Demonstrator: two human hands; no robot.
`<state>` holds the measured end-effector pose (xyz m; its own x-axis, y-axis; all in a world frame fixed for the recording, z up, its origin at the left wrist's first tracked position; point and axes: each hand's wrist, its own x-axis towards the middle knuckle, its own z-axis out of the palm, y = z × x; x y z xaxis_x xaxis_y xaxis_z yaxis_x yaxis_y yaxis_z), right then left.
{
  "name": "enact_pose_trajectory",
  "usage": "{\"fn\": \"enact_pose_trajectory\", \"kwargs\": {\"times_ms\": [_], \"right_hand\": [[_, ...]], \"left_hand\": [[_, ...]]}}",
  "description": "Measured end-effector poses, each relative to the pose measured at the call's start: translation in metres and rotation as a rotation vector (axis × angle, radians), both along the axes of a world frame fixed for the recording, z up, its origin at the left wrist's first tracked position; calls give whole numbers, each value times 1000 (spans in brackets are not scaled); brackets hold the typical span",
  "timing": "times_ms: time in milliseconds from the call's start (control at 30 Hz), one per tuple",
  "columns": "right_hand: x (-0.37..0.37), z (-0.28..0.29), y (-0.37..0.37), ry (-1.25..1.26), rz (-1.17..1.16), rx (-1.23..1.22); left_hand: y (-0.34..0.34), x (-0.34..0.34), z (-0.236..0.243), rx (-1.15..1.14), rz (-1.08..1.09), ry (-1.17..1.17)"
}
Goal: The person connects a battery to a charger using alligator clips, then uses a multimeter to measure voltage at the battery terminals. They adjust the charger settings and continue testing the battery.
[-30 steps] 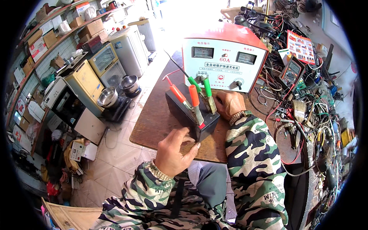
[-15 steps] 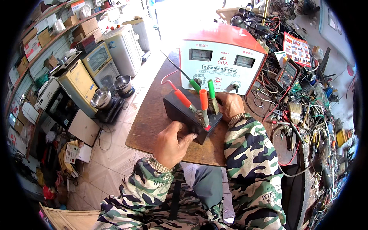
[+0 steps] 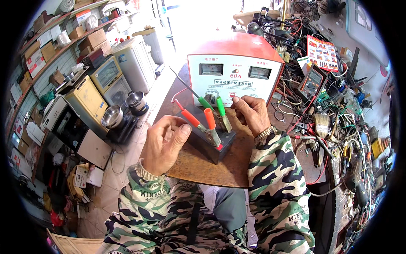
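Observation:
A black battery (image 3: pixel 218 152) stands on the wooden table (image 3: pixel 194 173). Red clamps (image 3: pixel 190 117) and green clamps (image 3: pixel 220 106) are attached to its terminals, with thin leads running from them. Behind it is a red-and-white charger (image 3: pixel 264 86) with two meters and knobs. My left hand (image 3: pixel 165 144) is raised at the battery's left, thumb apart from the curved fingers, holding nothing visible. My right hand (image 3: pixel 253 114) is closed loosely to the right of the green clamps, thumb up, with nothing seen in it.
Tangled cables, tools and a multimeter (image 3: pixel 309 84) crowd the right bench, with a brush (image 3: pixel 320 125). At left are appliances (image 3: pixel 84 97), steel pots (image 3: pixel 112 118) on hotplates, shelves of boxes (image 3: pixel 97 42) and a tiled floor (image 3: pixel 114 178).
My left hand has let go of the battery and moved up and left. My right hand has come up from behind the battery's side, its thumb now showing.

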<state>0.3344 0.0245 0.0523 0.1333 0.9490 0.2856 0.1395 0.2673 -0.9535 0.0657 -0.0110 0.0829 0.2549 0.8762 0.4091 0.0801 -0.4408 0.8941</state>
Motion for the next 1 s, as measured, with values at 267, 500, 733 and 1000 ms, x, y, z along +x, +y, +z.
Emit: {"fn": "enact_pose_trajectory", "kwargs": {"times_ms": [267, 500, 733, 1000], "right_hand": [[6, -9, 5, -129, -36, 43], [6, -14, 12, -160, -52, 28], [10, -17, 12, -200, -103, 80], [10, -27, 21, -249, -113, 76]], "left_hand": [[-4, 47, 15, 145, 48, -85], [-11, 55, 29, 106, 170, 71], [-1, 55, 26, 35, 125, 40], [12, 45, 25, 333, 323, 34]]}}
